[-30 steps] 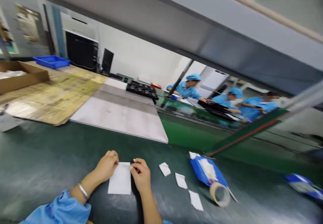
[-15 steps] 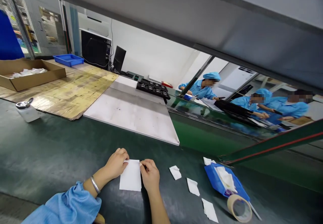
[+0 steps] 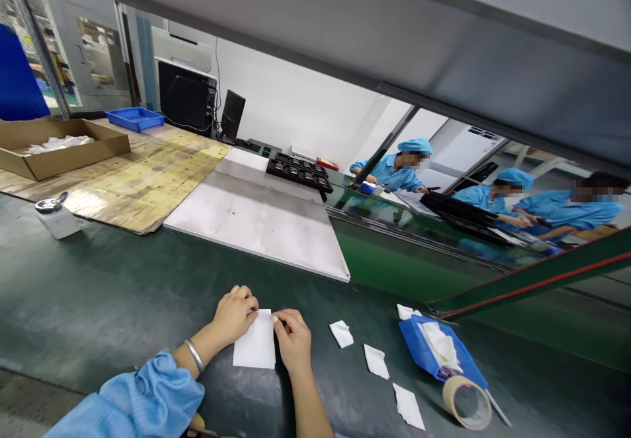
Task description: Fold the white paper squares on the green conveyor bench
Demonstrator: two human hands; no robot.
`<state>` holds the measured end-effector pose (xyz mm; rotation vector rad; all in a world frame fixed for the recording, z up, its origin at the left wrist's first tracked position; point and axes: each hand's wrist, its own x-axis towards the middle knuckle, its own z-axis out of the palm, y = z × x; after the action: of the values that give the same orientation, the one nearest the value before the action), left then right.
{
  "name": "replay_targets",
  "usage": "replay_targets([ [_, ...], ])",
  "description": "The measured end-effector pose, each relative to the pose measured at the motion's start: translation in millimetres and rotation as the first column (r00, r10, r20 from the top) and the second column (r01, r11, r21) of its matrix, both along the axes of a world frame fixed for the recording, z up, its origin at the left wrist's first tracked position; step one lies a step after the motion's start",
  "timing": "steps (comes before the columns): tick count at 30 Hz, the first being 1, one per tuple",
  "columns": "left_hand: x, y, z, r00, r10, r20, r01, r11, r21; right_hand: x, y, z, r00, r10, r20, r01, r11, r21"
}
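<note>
I see my left hand (image 3: 235,311) and right hand (image 3: 292,337) both pinching the top edge of a white sheet (image 3: 255,348), fingertips closed on its upper corners. The sheet lies flat on the dark green surface (image 3: 98,306), low in the middle of my view, between the two hands. A silver bracelet (image 3: 194,356) sits on my left wrist above a blue sleeve (image 3: 142,405).

At about 3 o'clock from the sheet lie three small white pieces (image 3: 376,361), spaced apart in a line running down to the right. Just beyond them rests a blue packet (image 3: 428,352) with white cloth showing in it, and touching its lower end is a roll of tape (image 3: 467,402).

At 12 o'clock from the hands a pale board (image 3: 261,221) lies flat, with a black tray (image 3: 298,171) at its far end. At 10 o'clock stands a small white bottle (image 3: 56,216) near a worn wooden board (image 3: 133,178), a cardboard box (image 3: 54,145) and a blue bin (image 3: 134,118). At 2 o'clock, well apart, people in blue coats (image 3: 497,198) work. I cannot read any writing; the wall poster (image 3: 96,50) is too blurred.
</note>
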<state>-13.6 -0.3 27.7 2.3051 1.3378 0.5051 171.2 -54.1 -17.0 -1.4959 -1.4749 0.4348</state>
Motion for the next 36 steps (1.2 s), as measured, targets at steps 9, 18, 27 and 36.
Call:
replay_targets([
  [9, 5, 2, -2.7, 0.999, 0.036, -0.003, -0.036, 0.999, 0.008, 1, 1, -1.5, 1.000, -0.009, 0.016, 0.010, 0.999, -0.039],
  [18, 0, -15, 11.5, 0.997, -0.080, 0.010, 0.078, 0.993, 0.087, 3, 0, -2.2, 0.996, -0.069, -0.060, 0.070, 0.998, 0.008],
  [27, 10, -68, 4.4, 0.825, -0.437, -0.359, 0.493, 0.866, 0.081, 4, 0, -2.8, 0.988, -0.095, -0.120, 0.098, 0.995, 0.017],
  [36, 5, -53, 2.7, 0.914, -0.359, -0.191, 0.374, 0.926, 0.048, 5, -24, -2.7, 0.981, -0.082, -0.173, 0.084, 0.996, 0.001],
])
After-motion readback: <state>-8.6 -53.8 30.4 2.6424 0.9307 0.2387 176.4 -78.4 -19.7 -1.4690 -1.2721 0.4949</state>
